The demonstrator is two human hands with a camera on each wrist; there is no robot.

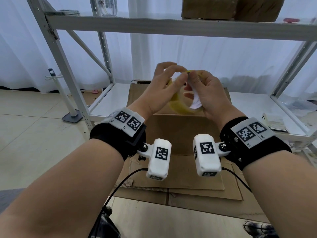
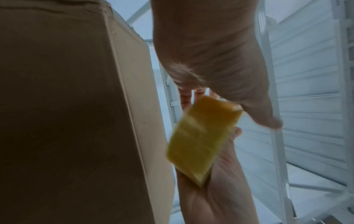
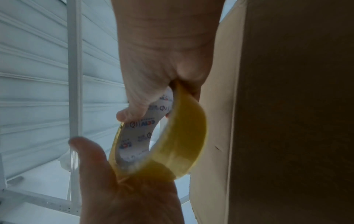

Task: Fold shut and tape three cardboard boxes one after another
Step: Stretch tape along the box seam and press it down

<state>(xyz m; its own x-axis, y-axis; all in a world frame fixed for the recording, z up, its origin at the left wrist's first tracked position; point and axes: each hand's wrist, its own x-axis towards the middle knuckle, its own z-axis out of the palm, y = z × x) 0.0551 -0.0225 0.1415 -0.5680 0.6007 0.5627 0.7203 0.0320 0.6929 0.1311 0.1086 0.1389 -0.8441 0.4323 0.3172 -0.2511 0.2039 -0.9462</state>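
1. Both hands grip one tape roll (image 1: 180, 102), held up in the air over the cardboard box (image 1: 181, 127).
2. L hand (image 1: 160, 93): fingers curled over the roll's top-left edge, fingertips (image 1: 181, 75) meeting the R hand's at the top of the ring.
3. R hand (image 1: 208, 97): thumb and forefinger pinch at the roll's top rim; other fingers reach into the core.
4. Roll: yellowish clear tape on a white core w/ printed logos (image 3: 142, 133); stands on edge, tilted. Can't tell if a tape end is lifted.
5. Box sits directly below the hands, brown, front wall facing the person; its top is mostly hidden by hands, so flap state unclear.
6. Flat cardboard sheets (image 1: 197, 191) lie on the floor under/in front of the box.
7. White metal rack (image 1: 171, 24) behind; another brown box (image 1: 231, 7) on its upper shelf.
8. White stand (image 1: 68, 100) on the floor at left, near the rack leg.
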